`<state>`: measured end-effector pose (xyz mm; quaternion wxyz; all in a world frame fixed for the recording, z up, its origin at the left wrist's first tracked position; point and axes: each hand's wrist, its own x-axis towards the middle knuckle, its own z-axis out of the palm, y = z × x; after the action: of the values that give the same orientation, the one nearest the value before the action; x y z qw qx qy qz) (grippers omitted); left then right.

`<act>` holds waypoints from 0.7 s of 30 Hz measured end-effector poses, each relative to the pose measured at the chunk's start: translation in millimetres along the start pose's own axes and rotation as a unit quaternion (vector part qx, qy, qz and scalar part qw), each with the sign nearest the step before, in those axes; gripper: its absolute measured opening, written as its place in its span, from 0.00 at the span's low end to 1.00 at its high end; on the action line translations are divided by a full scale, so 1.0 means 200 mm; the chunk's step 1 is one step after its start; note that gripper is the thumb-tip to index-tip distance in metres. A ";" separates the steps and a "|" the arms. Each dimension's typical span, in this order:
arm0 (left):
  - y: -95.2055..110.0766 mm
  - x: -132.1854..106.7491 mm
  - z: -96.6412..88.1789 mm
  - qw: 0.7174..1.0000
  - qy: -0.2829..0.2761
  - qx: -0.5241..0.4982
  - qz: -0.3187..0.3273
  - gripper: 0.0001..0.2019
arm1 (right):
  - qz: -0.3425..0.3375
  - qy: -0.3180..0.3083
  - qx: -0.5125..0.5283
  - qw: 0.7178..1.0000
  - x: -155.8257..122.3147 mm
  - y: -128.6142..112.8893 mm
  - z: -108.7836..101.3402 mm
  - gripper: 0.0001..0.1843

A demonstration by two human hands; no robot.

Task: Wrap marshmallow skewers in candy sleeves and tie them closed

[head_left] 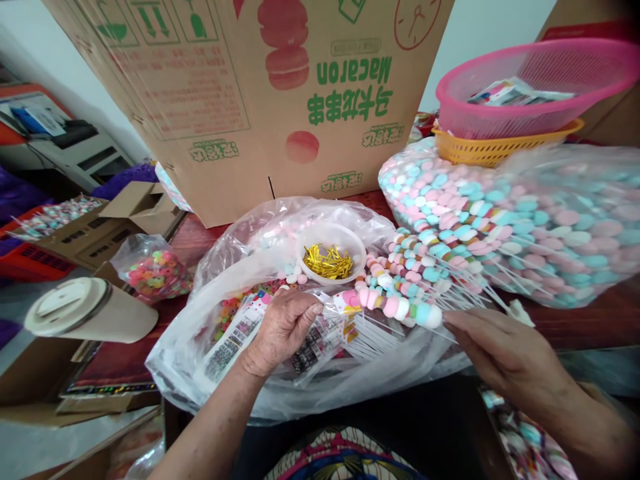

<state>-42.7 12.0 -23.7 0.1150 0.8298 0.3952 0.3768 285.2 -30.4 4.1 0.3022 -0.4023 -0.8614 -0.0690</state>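
My left hand (284,328) pinches the end of a clear printed wrapper (345,301). A skewer of pink, white, green and blue marshmallows (400,308) lies with its left end in or against that wrapper. My right hand (495,343) is at the skewer's other end, fingers together and closed around its stick, which they mostly hide. Below my left hand are flat printed wrappers (233,337). White sticks (373,340) lie between the hands. Just beyond, a round clear tub (357,245) holds gold twist ties (327,263).
Finished-looking marshmallow skewers (440,253) are piled at right against a big bag of marshmallows (575,227). A pink basket (530,120) rests on a yellow one (500,148). A large cardboard box (240,120) blocks the back. At left are a lidded cup (120,313) and bagged ring candies (155,273).
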 end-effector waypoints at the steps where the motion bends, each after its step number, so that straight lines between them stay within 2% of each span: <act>1: 0.00 0.00 0.00 1.000 -0.001 0.014 -0.001 0.14 | 0.002 -0.004 0.004 1.000 -0.01 -0.01 0.00 0.11; 6: 0.01 0.00 -0.03 0.996 -0.042 0.080 0.023 0.13 | 0.003 -0.019 0.003 1.000 -0.04 0.00 0.00 0.12; 9: 0.02 0.00 -0.03 0.993 -0.060 0.097 0.024 0.12 | 0.023 0.009 -0.017 1.000 -0.04 0.00 0.00 0.11; 15: 0.03 -0.03 -0.01 0.999 -0.038 0.031 -0.012 0.14 | 0.046 0.066 -0.059 0.995 -0.02 -0.06 0.05 0.10; 21: 0.04 -0.01 -0.02 0.999 -0.021 -0.004 -0.041 0.18 | 0.015 0.028 -0.015 0.999 -0.06 -0.08 0.09 0.12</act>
<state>-42.3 4.1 -17.4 0.1423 0.8204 0.4246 0.3555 270.6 -42.7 -14.3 0.3217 -0.4176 -0.8452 -0.0883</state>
